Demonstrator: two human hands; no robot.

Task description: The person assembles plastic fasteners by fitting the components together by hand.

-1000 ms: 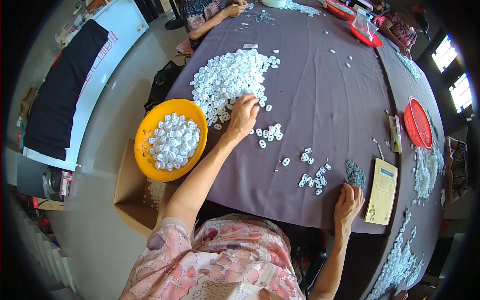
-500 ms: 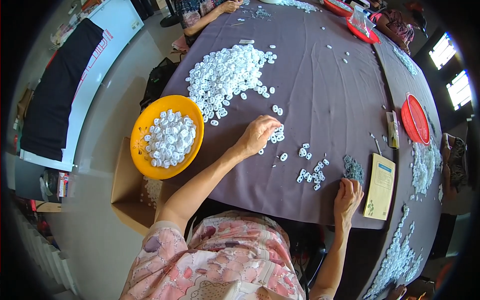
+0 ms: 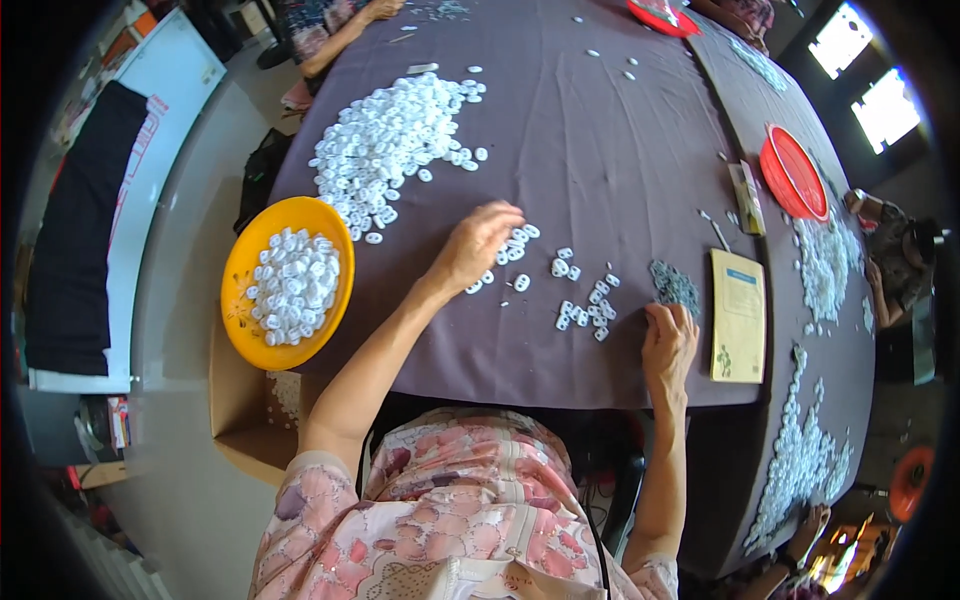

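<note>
My left hand (image 3: 474,248) rests low over the table beside a few small white oval pieces (image 3: 515,243) with two holes. Its fingers are bent and close together; whatever their tips hold is hidden. Two more white pieces lie against its lower edge. Over on the right, my right hand (image 3: 670,345) has its fingers curled in at the near edge of a small heap of grey-green bits (image 3: 676,287). I cannot make out what is between those fingertips. Between both hands lies a loose group of white pieces (image 3: 588,312), some showing dark holes.
A large heap of white pieces (image 3: 385,140) spreads across the far left. A yellow bowl (image 3: 235,290) of them stands at the left edge, above a cardboard box (image 3: 235,430). A tan booklet (image 3: 738,315) and red basket (image 3: 795,175) lie right. Other people sit around the table.
The whole view has shifted, so the table things sit further up and left. Both hands keep nearly the same places beside the white pieces and the grey-green heap.
</note>
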